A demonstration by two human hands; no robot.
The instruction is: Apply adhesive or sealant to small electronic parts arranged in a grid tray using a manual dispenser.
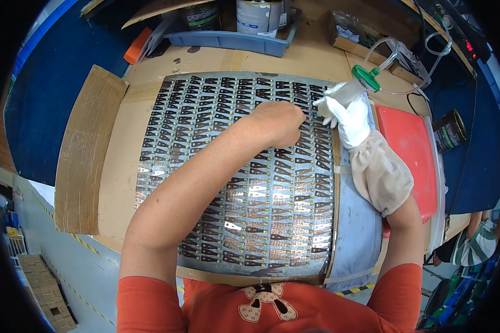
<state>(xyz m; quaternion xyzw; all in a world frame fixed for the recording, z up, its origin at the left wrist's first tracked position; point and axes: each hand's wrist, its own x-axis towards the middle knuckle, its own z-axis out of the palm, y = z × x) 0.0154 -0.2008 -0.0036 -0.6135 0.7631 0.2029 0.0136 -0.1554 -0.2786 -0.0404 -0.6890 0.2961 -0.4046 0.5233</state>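
Observation:
A flat metal plate (250, 271) lies in front of me, covered with rows of small dark tapered metal pieces (255, 201), with small yellowish dots along the rows. My bare left hand (279, 123) is closed over the upper right part of the rows; its fingertips are hidden, so anything in them cannot be made out. At the plate's upper right edge, my right hand (347, 117), in a white glove and beige sleeve cover, grips a translucent dispensing syringe (351, 92). A green cap (366, 79) and clear tube (395, 55) join its upper end.
A red flat tray (408, 161) lies right of the plate, with a dark can (449, 131) beyond it. Tins (258, 18) stand in a blue-grey tray (228, 43) at the back. A cardboard strip (89, 152) is at left. Another person's sleeve (475, 244) shows far right.

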